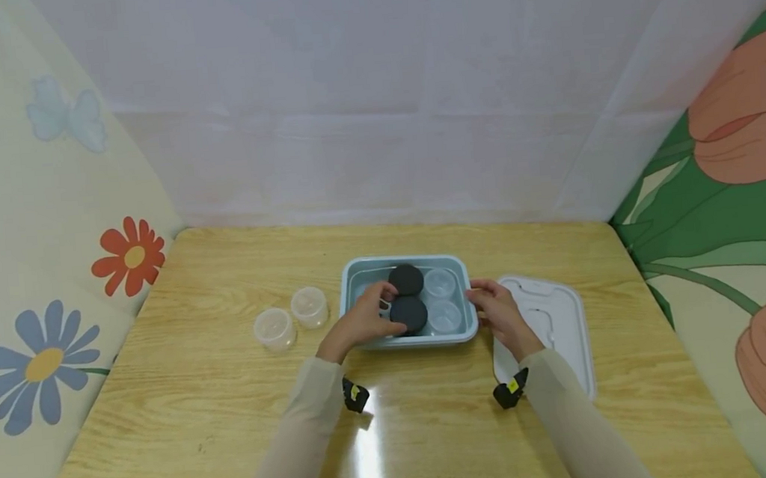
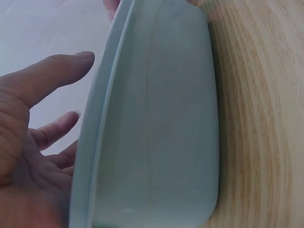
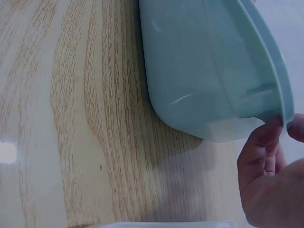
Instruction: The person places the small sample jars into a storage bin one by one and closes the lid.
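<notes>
Your right hand (image 1: 497,312) pinches the rim of the blue tub (image 1: 409,338) mid-table to steady it, while your left hand (image 1: 362,321) reaches in, fingers seemingly loose around the near black lid (image 1: 408,314).

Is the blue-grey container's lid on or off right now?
Off. The container stands open-topped, two black-lidded jars and two clear ones visible inside; the white lid lies flat on the table at its right.
</notes>
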A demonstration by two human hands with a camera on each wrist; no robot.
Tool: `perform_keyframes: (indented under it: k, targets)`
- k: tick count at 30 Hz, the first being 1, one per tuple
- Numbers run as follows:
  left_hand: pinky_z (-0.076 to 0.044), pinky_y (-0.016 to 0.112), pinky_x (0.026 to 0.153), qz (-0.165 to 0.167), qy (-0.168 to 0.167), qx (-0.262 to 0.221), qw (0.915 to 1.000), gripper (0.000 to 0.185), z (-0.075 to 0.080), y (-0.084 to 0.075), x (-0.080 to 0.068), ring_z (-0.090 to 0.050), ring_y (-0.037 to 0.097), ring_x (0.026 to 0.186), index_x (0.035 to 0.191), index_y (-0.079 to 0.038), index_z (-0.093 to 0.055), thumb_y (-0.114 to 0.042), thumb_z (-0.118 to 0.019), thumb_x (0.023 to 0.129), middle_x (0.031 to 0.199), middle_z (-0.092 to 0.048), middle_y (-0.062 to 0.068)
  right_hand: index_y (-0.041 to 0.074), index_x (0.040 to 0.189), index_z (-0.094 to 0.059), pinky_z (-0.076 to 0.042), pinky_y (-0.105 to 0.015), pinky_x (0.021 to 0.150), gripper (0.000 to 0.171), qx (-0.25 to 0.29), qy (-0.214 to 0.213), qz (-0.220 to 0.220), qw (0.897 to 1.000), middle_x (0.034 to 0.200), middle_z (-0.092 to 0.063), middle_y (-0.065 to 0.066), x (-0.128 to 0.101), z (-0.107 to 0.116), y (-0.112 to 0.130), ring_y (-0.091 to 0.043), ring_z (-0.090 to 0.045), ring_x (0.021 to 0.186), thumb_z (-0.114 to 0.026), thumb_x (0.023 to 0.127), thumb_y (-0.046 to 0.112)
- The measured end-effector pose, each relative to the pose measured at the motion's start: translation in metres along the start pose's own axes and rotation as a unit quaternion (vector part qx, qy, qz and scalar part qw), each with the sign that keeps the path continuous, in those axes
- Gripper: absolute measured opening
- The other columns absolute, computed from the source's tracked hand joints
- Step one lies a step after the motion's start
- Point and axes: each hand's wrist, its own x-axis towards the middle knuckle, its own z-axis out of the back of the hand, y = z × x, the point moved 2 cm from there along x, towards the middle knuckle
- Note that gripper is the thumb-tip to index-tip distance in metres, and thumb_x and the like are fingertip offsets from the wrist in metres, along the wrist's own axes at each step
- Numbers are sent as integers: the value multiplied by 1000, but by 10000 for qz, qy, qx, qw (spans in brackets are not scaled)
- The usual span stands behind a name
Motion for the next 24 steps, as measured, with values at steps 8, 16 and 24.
perform_keyframes:
  k: [8,16,24]
  targets:
    - [-48,44,90,-270,-392,80,9988,51,11,5,-7,-55,35,106,122,3,-49,-10,-74,80,117,-55,22,4,129,-48,-45,-23,60,37,-6,-28,8,10000,85,-61,9,1,0,-1,-7,-56,73,-57,94,14]
    - [-49,44,90,-364,-495,-128,9980,47,19,5,-12,-55,39,108,120,0,-51,-8,-74,79,118,-55,24,7,128,-50,-45,-23,61,35,-68,-32,3,10000,87,-62,10,1,0,-1,-7,-56,75,-56,95,15]
    - [-50,45,91,-393,-581,-312,9970,50,28,8,-22,-55,40,110,122,0,-50,-7,-74,79,121,-53,25,6,128,-49,-46,-23,62,35,-107,-27,-1,9999,87,-62,10,-1,-1,1,-7,-56,74,-56,95,15]
